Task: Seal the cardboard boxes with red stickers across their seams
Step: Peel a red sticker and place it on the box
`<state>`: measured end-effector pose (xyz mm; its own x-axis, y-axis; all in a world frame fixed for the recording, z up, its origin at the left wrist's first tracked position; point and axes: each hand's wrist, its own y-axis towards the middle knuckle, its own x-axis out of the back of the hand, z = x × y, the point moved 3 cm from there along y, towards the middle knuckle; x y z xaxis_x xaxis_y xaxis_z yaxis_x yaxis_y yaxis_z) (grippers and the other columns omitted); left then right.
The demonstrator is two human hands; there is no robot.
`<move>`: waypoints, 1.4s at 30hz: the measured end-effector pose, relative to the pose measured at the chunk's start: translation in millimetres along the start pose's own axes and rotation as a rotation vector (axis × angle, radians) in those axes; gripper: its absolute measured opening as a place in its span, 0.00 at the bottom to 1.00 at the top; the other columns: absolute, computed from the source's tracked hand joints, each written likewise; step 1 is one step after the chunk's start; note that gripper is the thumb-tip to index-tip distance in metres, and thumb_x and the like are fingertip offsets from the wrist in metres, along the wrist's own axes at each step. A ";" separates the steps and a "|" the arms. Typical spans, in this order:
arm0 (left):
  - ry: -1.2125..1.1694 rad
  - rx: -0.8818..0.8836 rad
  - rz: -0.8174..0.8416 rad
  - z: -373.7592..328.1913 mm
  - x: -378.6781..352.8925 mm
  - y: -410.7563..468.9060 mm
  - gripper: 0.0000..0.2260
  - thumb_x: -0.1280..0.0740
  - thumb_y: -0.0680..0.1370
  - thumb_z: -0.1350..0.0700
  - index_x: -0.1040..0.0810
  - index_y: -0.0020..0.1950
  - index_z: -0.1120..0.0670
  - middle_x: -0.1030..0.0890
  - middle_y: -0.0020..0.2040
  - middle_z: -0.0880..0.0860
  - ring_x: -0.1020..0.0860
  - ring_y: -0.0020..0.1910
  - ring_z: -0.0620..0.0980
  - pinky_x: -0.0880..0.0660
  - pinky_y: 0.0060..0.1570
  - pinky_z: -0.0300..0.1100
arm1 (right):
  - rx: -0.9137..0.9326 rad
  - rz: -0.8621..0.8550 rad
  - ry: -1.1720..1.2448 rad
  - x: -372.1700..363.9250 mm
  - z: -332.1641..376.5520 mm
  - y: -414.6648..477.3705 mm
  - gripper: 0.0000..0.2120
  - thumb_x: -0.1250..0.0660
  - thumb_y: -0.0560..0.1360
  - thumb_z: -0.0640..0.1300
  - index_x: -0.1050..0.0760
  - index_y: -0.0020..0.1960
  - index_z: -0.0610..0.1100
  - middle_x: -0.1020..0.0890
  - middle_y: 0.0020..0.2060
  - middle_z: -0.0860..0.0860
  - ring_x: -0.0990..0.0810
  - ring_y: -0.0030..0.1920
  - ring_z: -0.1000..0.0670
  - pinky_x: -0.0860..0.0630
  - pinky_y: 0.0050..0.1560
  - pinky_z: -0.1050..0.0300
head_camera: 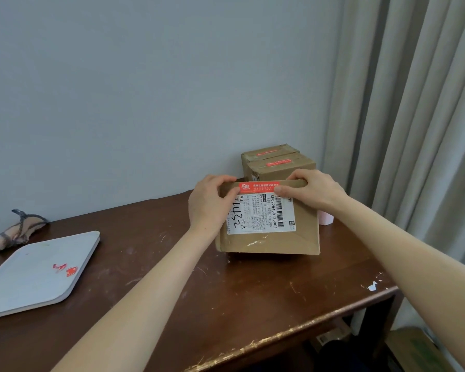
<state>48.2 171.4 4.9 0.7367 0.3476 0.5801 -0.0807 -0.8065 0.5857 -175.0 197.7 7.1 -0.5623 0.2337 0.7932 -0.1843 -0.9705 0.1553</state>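
Note:
A cardboard box (pixel 269 241) with a white shipping label stands tilted on the brown table, its labelled face toward me. A red sticker (pixel 258 187) lies along its top edge. My left hand (pixel 210 204) grips the box's upper left corner, thumb on the sticker's left end. On the upper right corner rests my right hand (pixel 313 190), its thumb pressing the sticker's right end. Behind, two stacked boxes (pixel 278 163) each carry a red sticker on top.
A grey tray (pixel 32 280) at the left holds red sticker pieces (pixel 66 269). A cloth item (pixel 16 229) lies behind it by the wall. A pink object (pixel 326 219) peeks out right of the box. Curtains (pixel 414 116) hang at the right; the table's front edge (pixel 293 331) is chipped.

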 end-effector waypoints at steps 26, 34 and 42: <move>0.126 0.106 -0.023 -15.9 0.6 -0.1 0.06 0.32 0.76 0.47 0.18 0.45 0.48 0.18 0.45 0.45 0.23 0.41 0.43 0.26 0.37 0.40 | -0.048 -0.112 0.074 -3.2 5.8 -11.4 0.31 0.48 0.57 0.80 0.25 0.43 0.59 0.18 0.48 0.55 0.21 0.52 0.47 0.26 0.57 0.41; 0.154 0.143 0.030 -19.1 1.7 3.6 0.07 0.35 0.77 0.49 0.18 0.45 0.49 0.18 0.45 0.46 0.24 0.41 0.45 0.31 0.35 0.39 | -0.017 -0.105 0.063 -1.4 5.6 -13.8 0.22 0.42 0.68 0.74 0.24 0.46 0.57 0.18 0.49 0.54 0.21 0.52 0.48 0.25 0.56 0.42; 0.139 0.143 0.100 -19.4 3.4 6.4 0.08 0.35 0.77 0.50 0.18 0.43 0.50 0.18 0.43 0.47 0.22 0.41 0.46 0.30 0.35 0.39 | -0.036 -0.108 0.078 -3.4 6.1 -14.4 0.27 0.45 0.61 0.79 0.25 0.42 0.58 0.19 0.46 0.56 0.21 0.51 0.48 0.26 0.57 0.40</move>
<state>37.1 176.7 21.6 0.6293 0.3166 0.7097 -0.0458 -0.8966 0.4406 -165.5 210.5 5.8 -0.5985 0.3420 0.7245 -0.2753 -0.9370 0.2149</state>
